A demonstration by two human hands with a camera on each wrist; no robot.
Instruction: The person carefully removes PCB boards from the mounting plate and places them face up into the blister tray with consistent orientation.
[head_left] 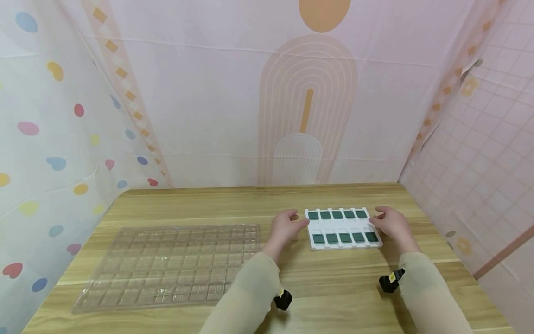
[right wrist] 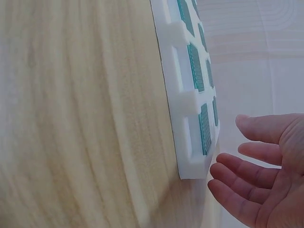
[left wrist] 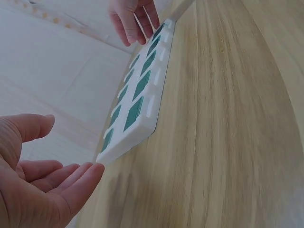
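Observation:
A white foam tray [head_left: 340, 224] lies flat on the wooden table, with two rows of dark green square pieces [head_left: 331, 238] set in its slots. At its left edge is my left hand [head_left: 286, 227], thumb apart from the fingers. In the left wrist view the fingertips [left wrist: 99, 167] come up to the tray's corner; whether they touch is hard to tell. My right hand [head_left: 394, 226] is beside the right edge, fingers loosely extended toward the white side wall [right wrist: 187, 164]. Neither hand is curled round the tray.
A clear plastic tray [head_left: 167, 266] with many shallow compartments lies on the table [head_left: 333, 287] to the left of my left hand. Patterned cloth [head_left: 200, 116] hangs behind the table and along both sides. A small black camera [head_left: 390, 283] is worn on each wrist.

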